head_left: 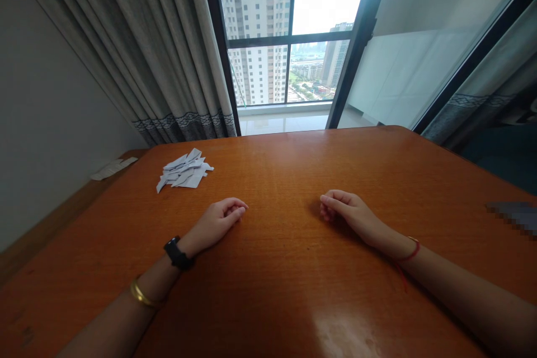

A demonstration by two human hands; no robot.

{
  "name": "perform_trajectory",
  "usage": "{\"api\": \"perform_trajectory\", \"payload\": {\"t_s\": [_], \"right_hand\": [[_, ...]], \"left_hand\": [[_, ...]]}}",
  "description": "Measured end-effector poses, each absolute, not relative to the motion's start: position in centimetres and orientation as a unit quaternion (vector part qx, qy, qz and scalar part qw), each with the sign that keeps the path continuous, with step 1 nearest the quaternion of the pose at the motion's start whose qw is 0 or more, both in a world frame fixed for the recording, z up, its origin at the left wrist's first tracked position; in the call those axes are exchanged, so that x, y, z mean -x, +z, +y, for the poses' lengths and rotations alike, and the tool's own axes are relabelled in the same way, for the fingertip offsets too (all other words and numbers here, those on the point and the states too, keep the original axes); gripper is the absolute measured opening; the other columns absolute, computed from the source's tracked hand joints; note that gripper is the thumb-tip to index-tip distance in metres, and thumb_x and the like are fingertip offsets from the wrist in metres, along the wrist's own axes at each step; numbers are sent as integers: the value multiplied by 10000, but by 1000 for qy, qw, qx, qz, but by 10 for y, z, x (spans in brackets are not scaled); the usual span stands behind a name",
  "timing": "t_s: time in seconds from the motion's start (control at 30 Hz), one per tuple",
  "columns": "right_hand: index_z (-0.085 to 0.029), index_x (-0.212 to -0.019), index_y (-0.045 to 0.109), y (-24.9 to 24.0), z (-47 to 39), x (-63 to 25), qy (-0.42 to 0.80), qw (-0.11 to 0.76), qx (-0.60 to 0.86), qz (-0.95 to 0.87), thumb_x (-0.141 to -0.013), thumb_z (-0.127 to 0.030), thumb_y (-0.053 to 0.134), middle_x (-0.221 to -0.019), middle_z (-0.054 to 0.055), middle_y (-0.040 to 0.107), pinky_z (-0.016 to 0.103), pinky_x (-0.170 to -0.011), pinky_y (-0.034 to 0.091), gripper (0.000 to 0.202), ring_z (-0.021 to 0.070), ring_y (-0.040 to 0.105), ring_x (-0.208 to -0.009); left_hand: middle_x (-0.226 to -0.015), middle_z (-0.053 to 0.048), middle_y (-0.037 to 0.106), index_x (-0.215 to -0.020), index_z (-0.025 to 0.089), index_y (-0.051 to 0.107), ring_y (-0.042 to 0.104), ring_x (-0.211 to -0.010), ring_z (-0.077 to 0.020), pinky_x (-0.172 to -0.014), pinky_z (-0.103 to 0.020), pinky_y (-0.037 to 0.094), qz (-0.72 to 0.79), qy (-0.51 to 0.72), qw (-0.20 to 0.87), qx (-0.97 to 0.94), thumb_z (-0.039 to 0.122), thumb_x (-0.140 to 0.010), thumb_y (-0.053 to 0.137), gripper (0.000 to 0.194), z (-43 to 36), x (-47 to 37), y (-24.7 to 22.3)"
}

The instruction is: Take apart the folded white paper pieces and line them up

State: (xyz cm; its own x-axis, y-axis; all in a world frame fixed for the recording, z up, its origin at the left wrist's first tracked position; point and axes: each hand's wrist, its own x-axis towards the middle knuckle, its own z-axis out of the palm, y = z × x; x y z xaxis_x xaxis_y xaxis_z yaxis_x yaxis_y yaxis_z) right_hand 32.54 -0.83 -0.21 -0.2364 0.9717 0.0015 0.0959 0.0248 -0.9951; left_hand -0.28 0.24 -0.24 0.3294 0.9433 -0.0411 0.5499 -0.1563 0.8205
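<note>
Fingers (237,202) of the left hand (216,221) are folded loosely inward, thumb close against them, over the middle of the counter (277,170). Those of the right hand (349,211) are likewise curled into a loose fist, the two hands well apart. Paper scraps (184,171), white and torn, lie in a single overlapping heap near the counter's far left corner. The heap sits beyond the left fingers and toward the left edge, near but not touching; it is well apart from the right fingers. Noted on the left arm: a black watch (178,253) and a gold bangle (141,294); on the right wrist, a red string bracelet (413,250). Near the right edge, a dark item (515,217) is pixelated and cannot be identified.
</note>
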Motion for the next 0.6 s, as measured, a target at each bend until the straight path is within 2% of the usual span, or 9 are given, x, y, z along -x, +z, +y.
{"api": "perform_trajectory", "payload": {"t_s": [0.6], "right_hand": [[-186,-596,525,-3,-8,-327,536,415,446,-584,-814,-491,620,-623,7,574,274,-595,367,386,129,484,-597]], "left_hand": [[-805,-14,619,-1021,178,626,574,-709,-157,-660,-263,458,518,246,390,-720,455,-886,503,332,2,4,-3]]}}
